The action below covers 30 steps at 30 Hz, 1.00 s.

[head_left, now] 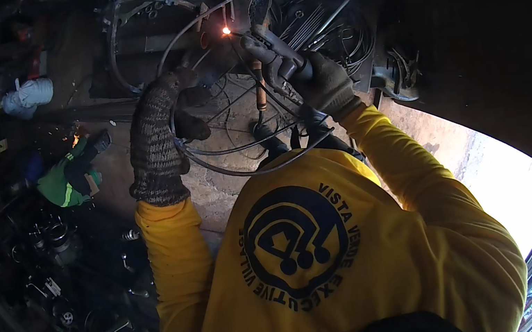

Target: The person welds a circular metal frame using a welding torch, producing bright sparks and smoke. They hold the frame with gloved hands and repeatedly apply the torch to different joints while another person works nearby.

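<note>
My right hand [328,85], in a grey knit glove, is closed around a welding electrode holder [277,58]. A small bright orange glow [226,30] burns just beyond its tip, near the end of a curved metal rod. My left hand [158,131], in a matching knit glove with dark finger parts, is closed on a frame of bent metal rods [232,172]. The frame's curved rods sweep beneath both hands and up toward the glow. Between my hands is a tool with a wooden handle [259,88]. Exactly where the left fingers grip is partly hidden.
Several straight rods [316,25] and coiled wire lie on the dark workbench at the right. Another curved metal piece [115,43] rests at the far left. A co-worker in green [67,178] crouches at the left near sparks. Metal parts [53,237] litter the floor there.
</note>
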Tool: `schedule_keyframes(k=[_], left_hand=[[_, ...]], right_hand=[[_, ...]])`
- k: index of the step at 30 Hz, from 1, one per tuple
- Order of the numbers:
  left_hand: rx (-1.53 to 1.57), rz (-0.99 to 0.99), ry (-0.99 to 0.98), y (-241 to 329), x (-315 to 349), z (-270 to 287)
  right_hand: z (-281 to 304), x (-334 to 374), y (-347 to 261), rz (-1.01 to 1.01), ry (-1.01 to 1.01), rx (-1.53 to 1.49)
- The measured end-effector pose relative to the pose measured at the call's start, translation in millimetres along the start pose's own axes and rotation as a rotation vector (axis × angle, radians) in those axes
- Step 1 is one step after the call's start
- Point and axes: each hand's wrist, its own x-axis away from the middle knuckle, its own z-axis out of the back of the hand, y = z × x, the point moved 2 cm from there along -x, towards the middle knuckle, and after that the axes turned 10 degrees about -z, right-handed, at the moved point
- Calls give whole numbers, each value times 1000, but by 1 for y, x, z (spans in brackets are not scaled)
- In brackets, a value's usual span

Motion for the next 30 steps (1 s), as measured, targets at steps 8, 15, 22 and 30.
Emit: schedule_keyframes(k=[8,15,22,30], left_hand=[[58,36,2,-4,-4,-3],[311,-124,-55,-36,-8,16],[120,-201,-78,-38,-11,25],[227,-63,12,-31,-3,17]], right_hand=[[4,0,-6,-40,-23,2],[20,2,-35,171,16,7],[-1,-4,-7,441,213,125],[6,-1,-14,448,41,139]])
